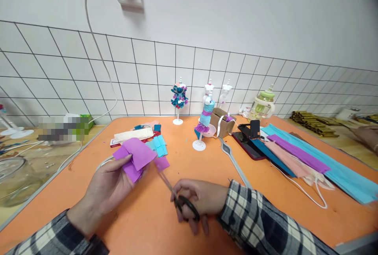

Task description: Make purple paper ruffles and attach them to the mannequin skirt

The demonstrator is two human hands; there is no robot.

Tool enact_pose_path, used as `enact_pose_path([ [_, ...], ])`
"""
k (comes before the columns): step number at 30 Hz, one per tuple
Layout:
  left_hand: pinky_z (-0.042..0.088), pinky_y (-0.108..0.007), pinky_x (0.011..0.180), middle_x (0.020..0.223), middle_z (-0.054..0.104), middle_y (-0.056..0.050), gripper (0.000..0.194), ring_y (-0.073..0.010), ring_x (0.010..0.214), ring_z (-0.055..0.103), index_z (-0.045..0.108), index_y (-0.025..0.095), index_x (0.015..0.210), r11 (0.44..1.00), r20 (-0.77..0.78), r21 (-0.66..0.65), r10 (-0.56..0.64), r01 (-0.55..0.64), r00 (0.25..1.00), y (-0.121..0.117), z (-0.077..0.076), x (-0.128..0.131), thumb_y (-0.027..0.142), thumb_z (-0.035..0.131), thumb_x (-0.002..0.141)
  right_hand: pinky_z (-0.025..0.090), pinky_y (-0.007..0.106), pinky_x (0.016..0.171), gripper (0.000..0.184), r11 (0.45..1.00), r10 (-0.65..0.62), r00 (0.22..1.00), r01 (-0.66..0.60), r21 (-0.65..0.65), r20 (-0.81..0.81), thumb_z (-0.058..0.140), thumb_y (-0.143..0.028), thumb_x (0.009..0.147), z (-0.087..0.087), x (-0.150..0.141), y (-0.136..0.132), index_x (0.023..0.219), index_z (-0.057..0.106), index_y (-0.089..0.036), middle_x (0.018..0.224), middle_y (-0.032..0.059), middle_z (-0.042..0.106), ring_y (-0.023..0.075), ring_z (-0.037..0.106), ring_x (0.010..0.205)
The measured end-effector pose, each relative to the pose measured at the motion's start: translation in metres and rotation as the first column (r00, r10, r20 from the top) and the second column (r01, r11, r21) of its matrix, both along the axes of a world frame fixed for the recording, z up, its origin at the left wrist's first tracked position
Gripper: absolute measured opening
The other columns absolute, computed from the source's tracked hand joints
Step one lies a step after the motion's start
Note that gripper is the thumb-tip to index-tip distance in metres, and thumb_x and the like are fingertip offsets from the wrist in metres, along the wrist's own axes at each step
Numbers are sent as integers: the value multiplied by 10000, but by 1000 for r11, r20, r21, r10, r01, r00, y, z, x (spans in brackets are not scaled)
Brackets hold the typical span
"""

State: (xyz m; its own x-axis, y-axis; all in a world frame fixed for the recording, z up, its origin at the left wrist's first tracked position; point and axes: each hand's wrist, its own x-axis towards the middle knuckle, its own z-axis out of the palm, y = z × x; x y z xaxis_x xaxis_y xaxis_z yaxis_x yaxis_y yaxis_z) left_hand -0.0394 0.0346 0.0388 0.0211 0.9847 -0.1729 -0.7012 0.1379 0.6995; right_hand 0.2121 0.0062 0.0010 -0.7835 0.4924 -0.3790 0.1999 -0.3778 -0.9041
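My left hand (109,188) pinches several pieces of purple crepe paper (140,153) between thumb and fingers, above the orange table. In my right hand (197,198) is a pair of scissors (186,207) with black handles, its blades pointing up and left toward the purple paper. The blades are blurred, and I cannot tell whether they touch the paper. A loose purple square (162,163) shows just right of the held pieces. Behind my left hand lie light blue paper squares (159,145). A small white dress form (204,121) wrapped in blue and purple paper stands farther back.
Another decorated dress form (179,97) stands near the gridded wall. A brown box (220,123), a phone (249,144), a green-lidded bottle (262,104) and long blue paper strips (319,160) occupy the right side. A grey watch strap (234,162) lies between.
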Motion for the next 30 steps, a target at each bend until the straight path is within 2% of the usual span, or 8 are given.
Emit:
enact_pose_path([
  [2,678,-455,754,990,792,-125,431,-280,877,782,621,154,1287,998,-29,53,-39,40,999,-2,0,3,-1,439,929,517,183,473,627,997,77,995,-78,-26,-65,858,-405,664,0,-5,-9,1146,485,-258,943,-28,595,68,618,551],
  [5,653,-535,825,1068,789,-132,427,-313,946,773,631,181,1290,994,-66,77,-76,81,995,-5,-4,8,11,491,924,490,171,424,610,985,-94,995,98,142,-36,843,-414,689,-4,-12,-18,1170,492,-279,958,-39,563,66,593,543],
  [9,673,-343,775,991,793,-101,324,-221,849,778,707,152,1121,998,-82,53,-40,45,996,-4,-11,15,-18,531,909,421,144,445,632,875,-243,966,178,451,88,873,-399,659,-10,-16,-19,1159,511,-262,929,-53,577,56,554,555],
  [12,660,-240,666,849,780,-72,245,-162,688,753,726,112,965,998,-162,-36,-63,58,985,-5,-15,17,-60,583,866,358,141,472,636,808,-273,952,149,570,138,895,-396,634,-9,-17,-18,1137,533,-250,864,-65,588,63,536,603],
  [19,655,-270,744,929,806,-72,445,-206,768,771,706,169,1204,995,-291,-26,-104,101,951,-11,-23,20,14,758,791,389,161,449,611,869,-260,957,172,464,132,832,-482,705,-6,-16,-21,1183,516,-271,912,-49,604,67,542,552],
  [23,628,-302,843,1087,798,-89,433,-254,942,762,722,225,1215,974,-274,-33,-225,225,935,-13,-28,18,153,809,797,380,156,463,609,842,-297,948,202,500,117,831,-470,707,-3,-17,-23,1196,526,-273,866,-52,597,71,552,562],
  [26,627,-283,768,966,812,-74,474,-248,856,762,744,224,1181,959,-256,-67,-282,274,925,-15,-28,17,94,836,735,367,158,499,552,810,-320,940,207,549,117,818,-439,731,0,-18,-23,1175,536,-271,844,-57,597,68,548,586],
  [30,629,-272,651,786,784,-40,501,-214,680,734,757,193,1133,972,-247,-92,-232,215,941,-16,-25,21,-1,819,676,361,170,509,596,811,-315,935,178,558,160,836,-460,709,1,-19,-22,1191,540,-274,857,-54,594,78,544,614],
])
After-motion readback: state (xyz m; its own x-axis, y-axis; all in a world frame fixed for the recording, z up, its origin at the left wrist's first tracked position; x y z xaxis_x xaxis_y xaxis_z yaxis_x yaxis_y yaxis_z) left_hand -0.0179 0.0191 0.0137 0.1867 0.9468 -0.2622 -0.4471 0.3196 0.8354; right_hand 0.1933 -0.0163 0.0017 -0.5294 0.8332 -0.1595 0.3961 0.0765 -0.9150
